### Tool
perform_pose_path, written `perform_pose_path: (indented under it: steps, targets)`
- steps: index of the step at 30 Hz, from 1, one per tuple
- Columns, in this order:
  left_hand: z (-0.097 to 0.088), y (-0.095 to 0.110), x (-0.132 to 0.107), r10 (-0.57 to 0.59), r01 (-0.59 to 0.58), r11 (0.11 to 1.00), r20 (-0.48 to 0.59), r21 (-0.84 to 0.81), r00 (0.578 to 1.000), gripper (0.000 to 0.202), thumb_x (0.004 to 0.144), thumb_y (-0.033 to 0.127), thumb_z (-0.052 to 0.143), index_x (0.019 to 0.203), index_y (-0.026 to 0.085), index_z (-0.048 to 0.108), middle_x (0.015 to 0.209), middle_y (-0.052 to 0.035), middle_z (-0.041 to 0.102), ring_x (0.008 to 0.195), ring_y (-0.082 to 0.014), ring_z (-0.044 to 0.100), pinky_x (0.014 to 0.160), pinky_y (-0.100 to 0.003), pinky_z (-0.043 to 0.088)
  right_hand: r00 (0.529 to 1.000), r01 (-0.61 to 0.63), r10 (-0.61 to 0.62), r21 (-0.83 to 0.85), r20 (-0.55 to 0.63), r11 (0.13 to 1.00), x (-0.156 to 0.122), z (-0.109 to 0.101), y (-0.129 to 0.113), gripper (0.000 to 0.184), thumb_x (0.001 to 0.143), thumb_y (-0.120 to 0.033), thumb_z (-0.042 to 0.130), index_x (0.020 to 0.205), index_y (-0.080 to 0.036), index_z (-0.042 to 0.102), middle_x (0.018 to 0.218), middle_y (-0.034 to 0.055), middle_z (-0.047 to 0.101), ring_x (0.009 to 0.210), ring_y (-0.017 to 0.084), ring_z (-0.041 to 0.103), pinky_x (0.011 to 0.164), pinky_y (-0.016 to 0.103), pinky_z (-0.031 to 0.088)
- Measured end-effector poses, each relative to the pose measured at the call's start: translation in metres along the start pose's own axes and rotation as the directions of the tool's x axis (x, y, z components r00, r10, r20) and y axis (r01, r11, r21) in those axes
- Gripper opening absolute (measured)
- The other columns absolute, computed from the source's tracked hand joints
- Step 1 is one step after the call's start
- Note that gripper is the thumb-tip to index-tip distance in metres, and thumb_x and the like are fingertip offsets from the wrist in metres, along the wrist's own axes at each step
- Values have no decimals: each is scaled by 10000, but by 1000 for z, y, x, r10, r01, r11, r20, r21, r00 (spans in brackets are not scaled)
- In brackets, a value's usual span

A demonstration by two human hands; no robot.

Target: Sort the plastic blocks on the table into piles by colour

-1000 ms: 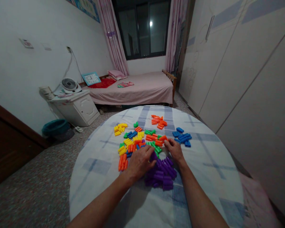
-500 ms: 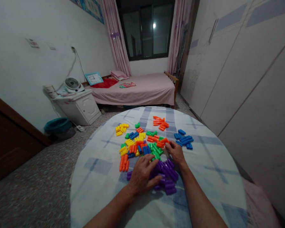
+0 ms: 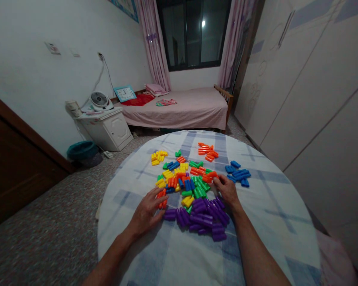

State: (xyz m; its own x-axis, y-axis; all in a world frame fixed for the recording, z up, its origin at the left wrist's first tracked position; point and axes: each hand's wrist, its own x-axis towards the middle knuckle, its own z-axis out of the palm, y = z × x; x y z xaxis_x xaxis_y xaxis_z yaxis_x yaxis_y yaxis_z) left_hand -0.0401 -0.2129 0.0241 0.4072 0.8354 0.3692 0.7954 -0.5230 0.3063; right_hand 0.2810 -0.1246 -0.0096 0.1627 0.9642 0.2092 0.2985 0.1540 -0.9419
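Plastic interlocking building pieces in bright colours lie in loose heaps on a round table covered with a blue-checked white cloth [image 3: 265, 226]. My left hand [image 3: 146, 212] rests on the cloth with its fingers apart, its fingertips beside a few orange pieces [image 3: 161, 200]. Several purple pieces [image 3: 203, 219] form the heap nearest me, between my hands. My right hand [image 3: 226, 190] curls at the pile's middle, its fingertips against red-orange pieces [image 3: 211, 177] and green pieces [image 3: 200, 191]. Separate blue [image 3: 238, 174], orange [image 3: 207, 151] and yellow [image 3: 158, 157] groups lie farther out.
The round table's edge curves close to a wardrobe [image 3: 313, 91] on the right. Beyond it stand a pink-covered bed [image 3: 179, 113], a white bedside cabinet [image 3: 106, 131] with a small fan [image 3: 100, 101], and a teal basin [image 3: 82, 150] on the speckled floor.
My left hand has slid left off the purple heap, which now lies uncovered and more spread out. My right hand stays at the pile's middle. The view has shifted slightly.
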Motion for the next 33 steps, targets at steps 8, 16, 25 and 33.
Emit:
perform_pose_path:
  steps: [8, 16, 25, 33]
  targets:
    - [22, -13, 2, -149, 147, 986, -13, -81, 989, 320, 825, 269, 552, 1135, 247, 629, 1288, -94, 532, 1191, -232, 501, 982, -399, 446, 1000, 9, -9, -21, -5, 1000, -1, -1, -6, 321, 752, -469, 522, 761, -163, 620, 666, 8, 585, 618, 151, 506, 573, 260, 379]
    - [31, -17, 21, -155, 152, 985, -37, -76, 987, 312, 819, 272, 553, 1120, 240, 624, 1226, -76, 564, 1160, -223, 511, 980, -411, 440, 1000, 29, -29, -42, -5, 999, -2, 0, -8, 344, 754, -484, 510, 758, -161, 627, 657, 15, 587, 631, 159, 511, 575, 259, 379]
    - [39, -12, 55, -148, 147, 987, -14, -63, 989, 323, 794, 223, 572, 1113, 232, 621, 1174, -74, 569, 1131, -222, 506, 984, -413, 426, 1000, 4, -4, -26, -3, 1000, 0, 1, -5, 340, 740, -488, 535, 770, -165, 638, 678, 16, 618, 626, 161, 525, 565, 261, 374]
    - [34, -16, 64, -261, 259, 965, -251, -42, 932, 378, 828, 266, 498, 1197, 202, 552, 1304, -100, 485, 1239, -238, 427, 1046, -439, 363, 1000, -10, 11, 24, -20, 1000, 1, 0, -2, 321, 760, -455, 508, 831, -169, 634, 724, 23, 625, 666, 169, 540, 597, 271, 411]
